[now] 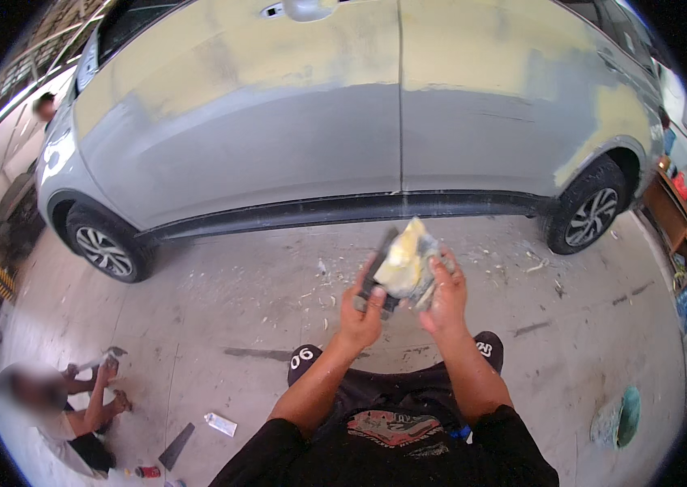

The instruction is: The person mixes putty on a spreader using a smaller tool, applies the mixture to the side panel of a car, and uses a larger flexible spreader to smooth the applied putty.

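In front of my knees, my left hand (363,318) grips a dark, flat, block-like tool (385,255), its kind unclear. A grey, putty-smeared piece (427,277), too blurred to name further, is held in my right hand (450,298). Between the two hands shows a mass of pale yellow body filler (403,263); I cannot tell which piece carries it. Beyond my hands stands a grey car. Yellow filler covers the upper parts of its front door (246,140) and rear door (471,134), with bare grey below.
Filler crumbs litter the concrete floor (246,268). A person (85,414) squats at lower left, holding a tool. Near them lie a white tube (220,424), a dark flat strip (177,446) and a red can (148,472). A greenish bucket (617,420) lies right; wooden shelving (675,219) stands behind.
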A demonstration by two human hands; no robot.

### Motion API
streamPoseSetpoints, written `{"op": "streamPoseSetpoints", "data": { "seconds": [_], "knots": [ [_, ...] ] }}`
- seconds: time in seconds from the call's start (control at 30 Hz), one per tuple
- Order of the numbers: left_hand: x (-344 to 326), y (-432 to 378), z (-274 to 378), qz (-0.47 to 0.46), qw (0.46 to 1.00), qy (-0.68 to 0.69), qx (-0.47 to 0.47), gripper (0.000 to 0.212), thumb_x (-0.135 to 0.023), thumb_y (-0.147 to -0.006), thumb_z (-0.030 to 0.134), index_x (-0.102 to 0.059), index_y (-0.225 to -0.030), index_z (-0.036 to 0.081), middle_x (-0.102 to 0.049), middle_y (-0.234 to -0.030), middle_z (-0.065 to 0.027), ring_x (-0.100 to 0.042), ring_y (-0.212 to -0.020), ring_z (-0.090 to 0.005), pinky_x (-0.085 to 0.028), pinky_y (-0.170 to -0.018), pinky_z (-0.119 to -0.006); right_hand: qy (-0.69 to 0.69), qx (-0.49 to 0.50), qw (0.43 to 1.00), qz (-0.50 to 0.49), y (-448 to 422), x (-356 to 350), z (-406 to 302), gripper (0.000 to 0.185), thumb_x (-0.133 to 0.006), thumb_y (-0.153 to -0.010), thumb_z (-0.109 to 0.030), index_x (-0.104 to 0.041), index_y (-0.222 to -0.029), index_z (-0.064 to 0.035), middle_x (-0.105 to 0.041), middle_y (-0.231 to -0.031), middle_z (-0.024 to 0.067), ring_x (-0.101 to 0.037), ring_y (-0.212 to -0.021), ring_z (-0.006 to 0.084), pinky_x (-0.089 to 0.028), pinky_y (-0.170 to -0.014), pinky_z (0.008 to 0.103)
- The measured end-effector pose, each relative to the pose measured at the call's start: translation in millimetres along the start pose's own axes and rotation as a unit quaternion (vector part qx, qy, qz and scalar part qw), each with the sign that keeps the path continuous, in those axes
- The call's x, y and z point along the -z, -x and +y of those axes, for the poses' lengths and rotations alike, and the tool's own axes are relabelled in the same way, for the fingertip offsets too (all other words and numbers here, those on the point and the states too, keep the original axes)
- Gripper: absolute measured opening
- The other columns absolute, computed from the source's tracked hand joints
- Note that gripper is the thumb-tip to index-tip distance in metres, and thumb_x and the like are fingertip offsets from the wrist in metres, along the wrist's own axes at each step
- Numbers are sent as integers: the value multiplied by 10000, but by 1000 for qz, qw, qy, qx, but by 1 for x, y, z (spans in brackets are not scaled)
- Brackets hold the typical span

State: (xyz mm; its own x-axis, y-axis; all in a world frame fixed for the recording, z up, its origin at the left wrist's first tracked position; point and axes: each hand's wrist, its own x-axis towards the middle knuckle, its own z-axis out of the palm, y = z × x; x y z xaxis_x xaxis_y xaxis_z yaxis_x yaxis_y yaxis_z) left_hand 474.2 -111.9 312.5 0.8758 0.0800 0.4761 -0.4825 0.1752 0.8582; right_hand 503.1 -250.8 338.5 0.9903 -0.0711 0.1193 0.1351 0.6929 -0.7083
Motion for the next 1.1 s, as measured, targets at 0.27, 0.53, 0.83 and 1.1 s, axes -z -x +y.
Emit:
{"op": "streamPoseSetpoints", "data": {
  "seconds": [0.27, 0.53, 0.83, 1.1],
  "knots": [
    [-8, 24, 9, 52, 941, 258, 212, 443, -551, -898, 311, -475, -1147, -47, -582, -1076, -133, -585, -927, -183, -492, -784, -319, 556, 391, 621, -390, 27, 21, -73, 257, -454, -862, -65, -584, -1083, -48, -582, -1131, 148, -521, -1111, 340, -410, -909, 481],
    [-1, 15, -18, 80, 978, -114, 155, 420, -533, -890, 314, -539, -1071, -65, -600, -1010, -145, -548, -966, -196, -437, -846, -333, 681, 433, 499, -315, 14, 21, -78, 289, -473, -766, -20, -662, -959, -123, -617, -1097, 86, -525, -1114, 289, -326, -946, 441],
    [-13, 1, 13, 91, 924, 318, 192, 317, -503, -862, 109, -496, -1134, -53, -592, -1027, -174, -624, -889, -255, -538, -743, -391, 613, 299, 646, -343, 13, 17, -68, 442, -557, -769, -37, -531, -1205, -108, -509, -1260, 101, -467, -1175, 296, -371, -949, 413],
    [-13, -4, 12, 90, 938, 326, 79, 351, -509, -875, 123, -457, -1181, -40, -570, -1099, -137, -583, -982, -230, -497, -819, -371, 517, 205, 818, -146, 35, 71, -83, 373, -491, -876, -90, -445, -1233, 4, -526, -1184, 147, -590, -980, 264, -514, -785, 378]
  ]
}}
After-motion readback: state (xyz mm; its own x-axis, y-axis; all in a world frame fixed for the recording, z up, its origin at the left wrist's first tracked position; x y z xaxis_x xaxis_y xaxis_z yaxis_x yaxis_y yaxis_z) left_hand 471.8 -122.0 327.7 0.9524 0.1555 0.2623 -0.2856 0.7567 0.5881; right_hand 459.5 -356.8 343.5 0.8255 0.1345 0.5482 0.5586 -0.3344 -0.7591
